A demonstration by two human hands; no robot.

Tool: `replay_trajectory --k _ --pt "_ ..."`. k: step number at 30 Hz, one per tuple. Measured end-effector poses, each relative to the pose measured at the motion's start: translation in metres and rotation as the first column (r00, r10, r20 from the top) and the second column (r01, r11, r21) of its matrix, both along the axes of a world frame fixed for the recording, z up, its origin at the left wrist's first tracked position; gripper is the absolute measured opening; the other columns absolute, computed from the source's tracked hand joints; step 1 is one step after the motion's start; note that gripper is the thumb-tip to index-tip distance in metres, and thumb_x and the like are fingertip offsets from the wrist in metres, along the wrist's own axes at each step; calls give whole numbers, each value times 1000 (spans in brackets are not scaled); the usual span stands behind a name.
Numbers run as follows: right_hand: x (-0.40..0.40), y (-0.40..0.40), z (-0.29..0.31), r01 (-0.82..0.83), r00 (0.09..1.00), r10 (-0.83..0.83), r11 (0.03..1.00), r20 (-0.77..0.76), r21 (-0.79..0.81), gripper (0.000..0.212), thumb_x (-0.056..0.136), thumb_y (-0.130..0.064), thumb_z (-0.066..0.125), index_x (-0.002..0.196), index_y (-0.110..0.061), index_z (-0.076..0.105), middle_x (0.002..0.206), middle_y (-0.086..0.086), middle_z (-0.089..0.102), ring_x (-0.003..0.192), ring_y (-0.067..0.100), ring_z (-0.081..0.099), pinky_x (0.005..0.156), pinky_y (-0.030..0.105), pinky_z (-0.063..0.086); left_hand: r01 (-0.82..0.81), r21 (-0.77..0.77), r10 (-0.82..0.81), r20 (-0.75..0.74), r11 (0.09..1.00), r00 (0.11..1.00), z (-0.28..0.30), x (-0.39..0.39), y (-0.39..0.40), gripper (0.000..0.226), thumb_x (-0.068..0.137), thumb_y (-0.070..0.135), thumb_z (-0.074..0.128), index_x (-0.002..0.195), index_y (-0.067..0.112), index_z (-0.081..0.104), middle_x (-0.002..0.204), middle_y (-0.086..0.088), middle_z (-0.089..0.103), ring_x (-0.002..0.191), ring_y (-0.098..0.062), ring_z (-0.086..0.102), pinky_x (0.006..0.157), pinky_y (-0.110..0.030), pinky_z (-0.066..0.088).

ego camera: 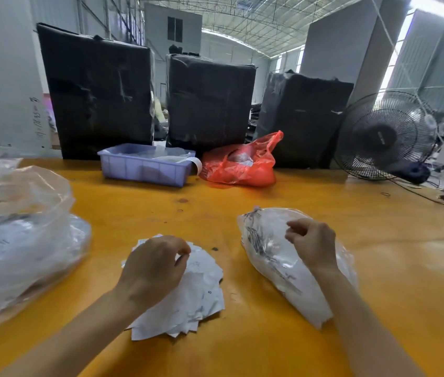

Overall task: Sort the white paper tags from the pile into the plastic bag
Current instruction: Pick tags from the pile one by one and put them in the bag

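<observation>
Pile of white paper tags [202,295] is lying flat and fanned on the glossy orange table [270,349] — thin, crinkled slips. Left hand [155,265] is resting on the pile, its grip pinching a tag. Right of the pile, the clear plastic bag [270,257] is sitting bulging with white tags; right hand [310,240] is pinching its crinkled film.

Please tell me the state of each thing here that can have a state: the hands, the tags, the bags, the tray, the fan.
left hand: fingers curled, on the pile
right hand: pinching the small bag
pile of white paper tags: loose, fanned out
small plastic bag: lying flat, partly filled
large clear bag: open, bulging
red bag: crumpled, open
purple tray: upright
fan: whether running, cannot tell
</observation>
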State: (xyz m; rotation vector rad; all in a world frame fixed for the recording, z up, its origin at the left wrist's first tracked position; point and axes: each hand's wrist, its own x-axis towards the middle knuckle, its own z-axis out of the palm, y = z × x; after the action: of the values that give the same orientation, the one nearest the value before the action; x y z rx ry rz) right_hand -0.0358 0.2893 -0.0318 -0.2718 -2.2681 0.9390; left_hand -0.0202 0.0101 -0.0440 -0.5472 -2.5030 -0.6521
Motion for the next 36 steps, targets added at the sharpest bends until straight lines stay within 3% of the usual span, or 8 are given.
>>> replay_trajectory --k 7,12,15,19,24,27,33,36 --pt "9 -33 24 -304 919 157 868 -362 -393 27 75 14 68 98 0 69 80 7 72 68 11 68 71 20 57 81 376 -137 124 923 983 7 2 4 14 87 21 67 97 13 72 83 9 70 75 -3 65 67 -13 50" --pt "30 -92 27 -609 793 473 594 -384 -526 24 73 9 72 87 -10 70 78 6 74 76 19 72 70 25 57 -27 810 -554 425 586 716 27 11 14 65 63 62 59 105 13 64 97 -4 73 85 -17 71 77 -28 56" --pt "36 -118 20 -670 740 591 600 -322 -438 26 74 10 71 84 -14 70 76 4 74 72 17 72 66 21 55 -56 816 -639 491 575 592 30 14 13 48 65 47 72 96 9 70 90 -10 74 81 -23 72 73 -30 58" --pt "35 -122 12 -655 748 598 589 -289 -474 22 77 7 70 89 -11 69 79 6 74 74 20 72 68 26 57 -90 798 -593 513 596 621 26 15 7 7 84 5 67 88 1 72 79 -15 73 68 -19 71 60 -23 55" --pt "29 -118 12 -509 778 592 397 -211 -764 28 81 -24 62 94 1 64 79 10 73 72 20 70 63 24 56 -178 820 -566 516 545 643 27 11 1 10 87 6 65 91 -1 70 80 -16 74 67 -20 72 57 -22 55" --pt "31 -115 13 -467 698 714 403 -49 -787 41 69 -40 65 88 -3 68 79 6 72 72 16 68 60 23 53 -196 837 -568 500 511 653 27 9 0 11 84 8 67 89 -1 72 78 -16 72 65 -20 71 55 -22 55" --pt "32 -117 9 -480 690 724 481 23 -733 15 72 -18 73 82 -7 72 73 6 68 70 14 61 60 20 49 -143 799 -567 528 584 632 26 8 -3 10 79 11 71 86 4 71 79 -11 74 71 -18 71 60 -22 55" --pt "32 -117 8 -501 707 707 490 -10 -713 11 70 -16 74 77 -8 71 66 4 66 62 11 59 58 20 49 -96 774 -573 541 626 616 30 8 -6 35 70 18 78 101 4 69 90 -10 74 79 -20 71 65 -23 55"
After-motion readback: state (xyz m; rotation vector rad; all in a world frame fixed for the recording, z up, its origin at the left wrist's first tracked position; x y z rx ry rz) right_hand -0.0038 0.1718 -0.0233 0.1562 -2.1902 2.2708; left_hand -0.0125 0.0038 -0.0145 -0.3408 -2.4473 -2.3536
